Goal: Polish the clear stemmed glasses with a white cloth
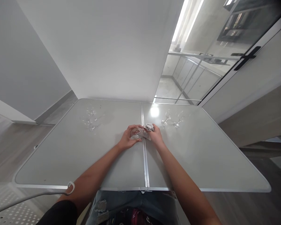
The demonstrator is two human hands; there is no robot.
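My left hand (pixel 128 137) is wrapped round the bowl of a clear glass (pixel 136 133) over the middle seam of the grey table (pixel 67 156). My right hand (pixel 155 135) is closed on a small grey-white cloth (pixel 149 127), which touches the glass's far side. Both hands meet near the table's centre.
Several clear stemmed glasses (pixel 91 118) stand at the table's far left. Two more stemmed glasses (pixel 172 118) stand at the far right, close to my right hand. A white wall rises behind the table, and a glass door is at the right. A white perforated chair (pixel 14 206) is at lower left.
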